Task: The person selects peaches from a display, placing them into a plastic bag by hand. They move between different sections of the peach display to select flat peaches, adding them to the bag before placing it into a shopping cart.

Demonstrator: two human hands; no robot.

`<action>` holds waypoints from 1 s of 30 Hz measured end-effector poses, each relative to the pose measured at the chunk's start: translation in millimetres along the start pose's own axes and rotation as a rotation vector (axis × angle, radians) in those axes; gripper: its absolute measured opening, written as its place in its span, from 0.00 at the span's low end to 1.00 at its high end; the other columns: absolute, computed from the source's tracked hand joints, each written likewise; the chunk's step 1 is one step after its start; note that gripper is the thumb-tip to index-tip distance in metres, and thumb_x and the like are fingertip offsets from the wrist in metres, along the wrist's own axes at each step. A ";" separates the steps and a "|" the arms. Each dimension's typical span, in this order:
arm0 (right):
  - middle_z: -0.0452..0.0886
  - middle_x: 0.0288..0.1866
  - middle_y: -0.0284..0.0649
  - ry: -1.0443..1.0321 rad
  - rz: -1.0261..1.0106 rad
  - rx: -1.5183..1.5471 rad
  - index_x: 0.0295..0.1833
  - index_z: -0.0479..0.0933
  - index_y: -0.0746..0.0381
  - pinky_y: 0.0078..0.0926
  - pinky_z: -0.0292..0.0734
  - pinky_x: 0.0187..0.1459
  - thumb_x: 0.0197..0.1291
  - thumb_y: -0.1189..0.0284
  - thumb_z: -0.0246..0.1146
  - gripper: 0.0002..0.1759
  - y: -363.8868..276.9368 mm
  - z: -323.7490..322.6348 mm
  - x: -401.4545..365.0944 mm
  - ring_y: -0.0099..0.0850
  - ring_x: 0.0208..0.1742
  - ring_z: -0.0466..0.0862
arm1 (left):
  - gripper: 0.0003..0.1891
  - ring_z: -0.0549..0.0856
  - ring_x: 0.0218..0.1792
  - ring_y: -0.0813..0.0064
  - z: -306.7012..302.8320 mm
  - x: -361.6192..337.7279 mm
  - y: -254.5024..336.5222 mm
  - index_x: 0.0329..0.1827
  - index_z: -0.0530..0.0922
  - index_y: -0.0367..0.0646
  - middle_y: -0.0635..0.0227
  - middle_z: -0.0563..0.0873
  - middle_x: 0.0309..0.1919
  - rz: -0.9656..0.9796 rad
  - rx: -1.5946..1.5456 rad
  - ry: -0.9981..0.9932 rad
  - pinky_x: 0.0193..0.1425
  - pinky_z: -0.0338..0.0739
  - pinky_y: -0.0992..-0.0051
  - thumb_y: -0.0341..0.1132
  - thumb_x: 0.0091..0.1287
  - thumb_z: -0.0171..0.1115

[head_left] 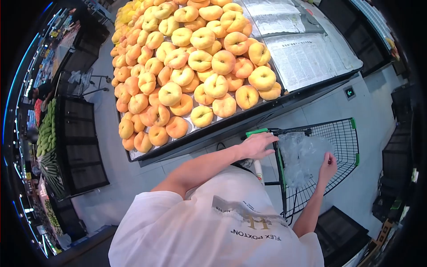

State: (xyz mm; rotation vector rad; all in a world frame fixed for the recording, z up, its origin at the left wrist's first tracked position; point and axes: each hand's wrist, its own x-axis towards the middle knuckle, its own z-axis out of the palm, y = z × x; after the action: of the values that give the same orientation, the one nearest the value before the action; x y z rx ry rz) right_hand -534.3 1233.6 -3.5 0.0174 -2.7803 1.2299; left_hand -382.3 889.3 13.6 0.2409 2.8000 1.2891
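Around me, pale grey tiles cover the floor [382, 102], with a dark square floor sign [350, 92] bearing a green arrow. To my left, green produce [47, 129] sits behind dark panelled cabinets [82, 142], and a wire cart [89, 82] stands beyond. Blue strip lighting [18, 80] runs along the far left edge. Dark shelving [397, 147] lines my right, too dim to make out.

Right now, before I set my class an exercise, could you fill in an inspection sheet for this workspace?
Surface: stand heaped with peaches, newspaper beside them
Job's things: clear bag over cart
Clutter: nothing seen
Hands: left hand open at the cart's handle end; right hand closed at the bag's edge, grip unclear
Cables: dark loop beside the stand, nature unclear
Surroundings: tiled floor with green arrow sign; another cart beyond the stand
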 end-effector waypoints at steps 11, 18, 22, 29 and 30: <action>0.84 0.31 0.37 -1.302 -0.751 0.749 0.32 0.83 0.61 0.25 0.74 0.37 0.43 0.79 0.81 0.13 -385.7 35.1 -88.8 0.27 0.33 0.81 | 0.39 0.69 0.74 0.44 -181.4 -109.6 55.7 0.74 0.71 0.49 0.51 0.71 0.73 0.077 0.016 0.699 0.77 0.66 0.54 0.32 0.56 0.77; 0.81 0.36 0.29 -1.853 -0.248 1.284 0.31 0.78 0.61 0.20 0.71 0.43 0.45 0.78 0.84 0.17 -483.8 91.1 -125.7 0.21 0.38 0.78 | 0.26 0.77 0.70 0.56 -219.6 -208.8 52.5 0.66 0.74 0.38 0.52 0.78 0.68 0.030 -0.230 1.054 0.73 0.70 0.59 0.30 0.66 0.71; 0.79 0.34 0.30 -2.014 -0.279 1.198 0.31 0.76 0.59 0.20 0.70 0.41 0.44 0.78 0.84 0.20 -525.2 113.2 -163.4 0.21 0.37 0.77 | 0.26 0.83 0.59 0.64 -244.2 -221.5 74.4 0.63 0.74 0.31 0.55 0.85 0.57 -0.079 -0.059 1.220 0.65 0.75 0.66 0.31 0.64 0.72; 0.83 0.38 0.30 -1.671 -0.677 1.256 0.37 0.80 0.62 0.15 0.74 0.40 0.55 0.83 0.75 0.10 -562.1 147.1 -156.9 0.17 0.38 0.80 | 0.06 0.83 0.35 0.82 -274.2 -306.6 70.1 0.49 0.76 0.32 0.63 0.85 0.38 0.132 -0.686 1.444 0.43 0.78 0.83 0.27 0.76 0.59; 0.83 0.38 0.30 -1.534 -0.857 1.190 0.38 0.81 0.63 0.15 0.74 0.39 0.56 0.83 0.74 0.09 -570.2 159.8 -154.2 0.17 0.37 0.80 | 0.06 0.82 0.32 0.83 -279.4 -312.7 77.8 0.48 0.76 0.32 0.63 0.85 0.37 0.052 -0.618 1.531 0.39 0.77 0.84 0.26 0.74 0.60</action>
State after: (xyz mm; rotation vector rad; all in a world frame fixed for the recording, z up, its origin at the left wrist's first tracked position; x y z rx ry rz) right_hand -365.7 726.9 295.2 2.6466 -1.2182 2.7273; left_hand -95.2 678.7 248.3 -1.1805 2.7969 3.1843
